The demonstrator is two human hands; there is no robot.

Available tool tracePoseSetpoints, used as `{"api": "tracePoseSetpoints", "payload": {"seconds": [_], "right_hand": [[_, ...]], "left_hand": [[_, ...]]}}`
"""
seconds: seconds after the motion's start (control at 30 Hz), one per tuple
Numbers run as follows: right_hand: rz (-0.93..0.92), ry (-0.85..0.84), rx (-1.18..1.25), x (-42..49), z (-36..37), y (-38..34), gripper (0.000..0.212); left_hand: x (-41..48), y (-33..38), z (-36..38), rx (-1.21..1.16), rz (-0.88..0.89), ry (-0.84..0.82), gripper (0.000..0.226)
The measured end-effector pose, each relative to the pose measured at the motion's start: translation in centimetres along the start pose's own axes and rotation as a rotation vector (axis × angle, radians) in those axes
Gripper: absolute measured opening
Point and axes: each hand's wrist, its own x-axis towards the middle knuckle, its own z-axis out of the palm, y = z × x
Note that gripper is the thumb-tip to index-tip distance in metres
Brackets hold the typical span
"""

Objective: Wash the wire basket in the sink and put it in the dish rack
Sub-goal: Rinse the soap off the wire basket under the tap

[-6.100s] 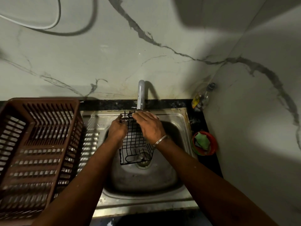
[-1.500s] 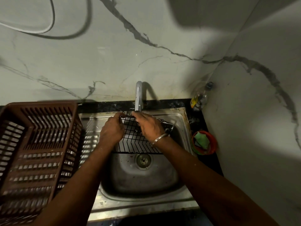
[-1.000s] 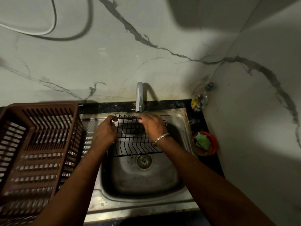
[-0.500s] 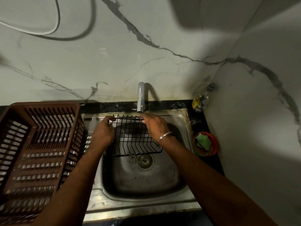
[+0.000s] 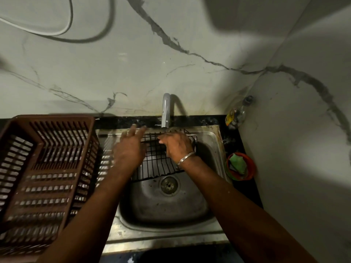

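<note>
A black wire basket is held over the steel sink, just below the tap. My right hand grips the basket's upper rim with curled fingers; a metal bangle sits on that wrist. My left hand is off the rim, its fingers straight and spread, pointing toward the back ledge left of the tap. It covers the basket's left side. The brown plastic dish rack stands on the drainboard to the left of the sink.
A red bowl with a green scrubber sits on the dark counter right of the sink. A clear bottle stands in the back right corner. Marble walls close in behind and to the right.
My left hand let go of the basket's left rim and opened, reaching toward the back ledge. My right hand still grips the rim; the basket shifted slightly right under the tap.
</note>
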Motion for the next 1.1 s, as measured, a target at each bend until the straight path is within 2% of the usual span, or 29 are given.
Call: {"api": "tracePoseSetpoints", "payload": {"seconds": [0.07, 0.17, 0.27, 0.33, 0.47, 0.53, 0.63, 0.77, 0.87, 0.93, 1.0, 1.07, 1.1], "right_hand": [[-0.060, 0.011, -0.026, 0.6, -0.3, -1.0, 0.019], [-0.080, 0.035, -0.039, 1.0, -0.5, -0.4, 0.014], [-0.083, 0.082, -0.054, 0.6, -0.3, 0.7, 0.021], [-0.082, 0.084, 0.006, 0.3, -0.3, 0.5, 0.017], [0.012, 0.083, 0.003, -0.2, -0.1, 1.7, 0.021], [0.018, 0.072, -0.026, -0.2, 0.2, 1.3, 0.022], [-0.083, 0.032, -0.050, -0.1, -0.1, 1.6, 0.028], [0.001, 0.007, -0.047, 0.3, -0.7, 2.1, 0.028], [-0.125, -0.026, -0.041, 0.3, -0.7, 1.9, 0.029], [-0.079, -0.047, 0.001, 0.4, -1.2, 2.3, 0.022], [-0.012, -0.043, -0.027, 0.3, -1.2, 2.0, 0.030], [-0.040, -0.035, -0.069, 0.5, -1.1, 1.9, 0.040], [-0.056, -0.053, -0.078, 0.6, -1.3, 2.2, 0.037]], "left_hand": [[0.2, 2.2, -0.4, 0.158, 0.019, -0.102, 0.046], [0.5, 3.2, -0.8, 0.214, -0.026, -0.077, 0.024], [0.8, 2.7, -0.1, 0.210, 0.005, -0.064, 0.032], [0.8, 2.3, 0.5, 0.188, 0.024, -0.048, 0.038], [1.0, 1.2, 0.9, 0.108, -0.029, -0.070, 0.026], [1.0, 0.9, 0.8, 0.127, -0.040, -0.072, 0.030], [0.9, 0.8, 0.7, 0.092, -0.050, -0.071, 0.032], [0.8, 0.3, 0.3, 0.118, -0.045, -0.067, 0.039], [0.9, 0.5, 0.4, 0.113, -0.037, -0.090, 0.035], [1.0, 0.2, 0.6, 0.109, -0.025, -0.095, 0.030], [1.2, -0.2, 0.8, 0.090, -0.044, -0.084, 0.024], [1.5, -0.3, 1.0, 0.053, -0.041, -0.085, 0.018], [1.6, -0.5, 1.1, 0.040, -0.035, -0.091, 0.016]]}}
